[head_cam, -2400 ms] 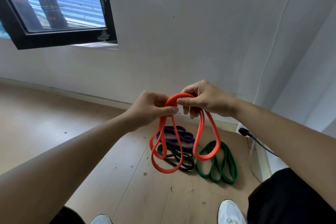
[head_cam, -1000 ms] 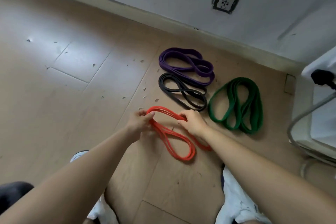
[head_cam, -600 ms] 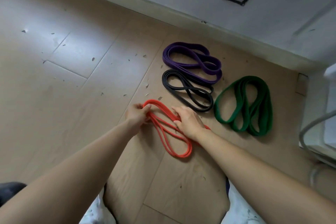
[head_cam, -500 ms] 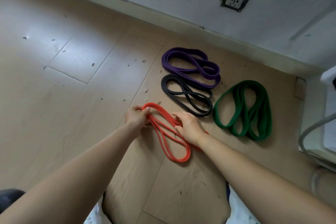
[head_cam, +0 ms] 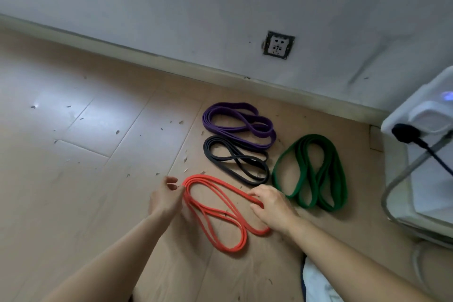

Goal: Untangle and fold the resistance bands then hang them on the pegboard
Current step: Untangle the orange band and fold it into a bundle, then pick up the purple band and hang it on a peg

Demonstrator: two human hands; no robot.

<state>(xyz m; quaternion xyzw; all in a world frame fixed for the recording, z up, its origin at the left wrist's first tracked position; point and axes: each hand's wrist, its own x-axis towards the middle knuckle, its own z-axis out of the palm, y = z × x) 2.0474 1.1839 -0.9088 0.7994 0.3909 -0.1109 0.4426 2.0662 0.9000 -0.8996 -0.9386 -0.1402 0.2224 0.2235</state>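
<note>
Pale wood floor (head_cam: 73, 144) under a grey wall, four folded bands laid out near the skirting.

Both hands were loose and holding nothing: the left hand (head_cam: 164, 200) touched the near end of the orange band (head_cam: 215, 213) with fingers slack, and the right hand (head_cam: 272, 206) rested fingertips on its far side. Beyond lay the black band (head_cam: 235, 159), the purple band (head_cam: 239, 125) and the green band (head_cam: 311, 171). They looked light, limp and grippy, so I'd pinch all the orange band's strands together at a bend. No containers or pegboard showed.
</note>
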